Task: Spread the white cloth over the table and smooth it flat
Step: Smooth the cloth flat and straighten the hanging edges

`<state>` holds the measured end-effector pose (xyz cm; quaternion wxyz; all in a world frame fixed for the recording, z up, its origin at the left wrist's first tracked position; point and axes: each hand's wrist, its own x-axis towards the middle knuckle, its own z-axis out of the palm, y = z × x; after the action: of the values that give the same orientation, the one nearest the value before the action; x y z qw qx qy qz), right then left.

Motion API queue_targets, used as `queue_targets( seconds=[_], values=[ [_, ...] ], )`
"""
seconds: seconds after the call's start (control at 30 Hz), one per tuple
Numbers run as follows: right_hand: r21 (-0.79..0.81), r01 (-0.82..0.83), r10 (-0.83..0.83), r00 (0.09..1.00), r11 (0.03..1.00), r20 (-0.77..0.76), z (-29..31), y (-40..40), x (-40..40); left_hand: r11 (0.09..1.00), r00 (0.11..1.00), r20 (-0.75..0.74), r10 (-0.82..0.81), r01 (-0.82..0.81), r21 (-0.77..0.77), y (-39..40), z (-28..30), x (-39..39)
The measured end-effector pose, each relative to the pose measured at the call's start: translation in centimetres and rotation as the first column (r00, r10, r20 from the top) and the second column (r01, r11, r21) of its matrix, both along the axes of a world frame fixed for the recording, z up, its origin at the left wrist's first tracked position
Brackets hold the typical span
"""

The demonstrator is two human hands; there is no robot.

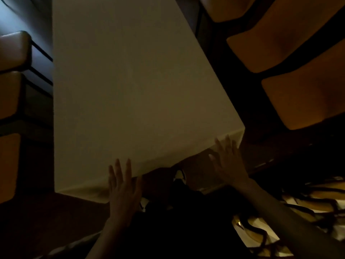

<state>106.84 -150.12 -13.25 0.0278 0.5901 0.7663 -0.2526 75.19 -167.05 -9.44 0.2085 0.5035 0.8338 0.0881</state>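
White cloth (134, 86) is basically on already, so this looks like the tail end of the job. Starting at the fingers: both hands are flat and splayed, fingers apart, gripping nothing. The left hand (124, 186) has its fingertips on the near edge of the cloth, right where it folds over the table's lip. The right hand (228, 161) sits further along the same edge, near the corner on that side, fingertips at the overhang; whether it's pressing or just hovering is hard to tell in this dim light.

Outward from there, the cloth covers the whole visible tabletop, running away from the person to the top of the frame. The top surface reads smooth, no obvious creases or bubbles, though the lighting is so murky that fine wrinkles could hide. A short skirt hangs down along the near side.

Chairs (306, 101) with orange seats line the right side, more on the left.

What's probably left: a last sweep along the near edge and evening out the drop.
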Motion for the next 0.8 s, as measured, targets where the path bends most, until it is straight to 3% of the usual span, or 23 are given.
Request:
queue_targets(
  seconds=[0.17,0.3,0.47,0.57,0.73,0.8],
  values=[
    [0.0,0.078,-0.078,0.996,0.997,0.037,-2.3,4.6,1.1,0.993,0.991,-0.065,-0.116,0.116,-0.009,4.9,-1.2,0.8],
    [0.007,0.164,-0.164,0.983,0.986,0.088,-3.5,11.1,0.2,0.992,0.991,-0.059,-0.119,0.116,-0.056,11.7,-3.5,1.1],
    [0.088,0.143,-0.152,0.983,0.986,0.106,-5.0,16.2,-1.5,0.981,0.973,-0.13,-0.189,0.181,-0.072,18.9,-7.1,0.7],
    [0.145,0.122,-0.139,0.983,0.982,0.117,-7.9,16.3,-1.2,0.981,0.972,-0.15,-0.181,0.166,-0.104,20.3,-10.3,1.0],
    [0.317,0.093,-0.157,0.971,0.944,0.18,-11.2,16.6,-0.3,0.983,0.956,-0.242,-0.166,0.179,0.035,19.4,-13.5,0.9],
    [0.297,0.077,-0.132,0.977,0.952,0.167,-10.9,16.4,-0.3,0.973,0.951,-0.235,-0.203,0.224,0.064,18.2,-12.9,0.6]
  ],
)
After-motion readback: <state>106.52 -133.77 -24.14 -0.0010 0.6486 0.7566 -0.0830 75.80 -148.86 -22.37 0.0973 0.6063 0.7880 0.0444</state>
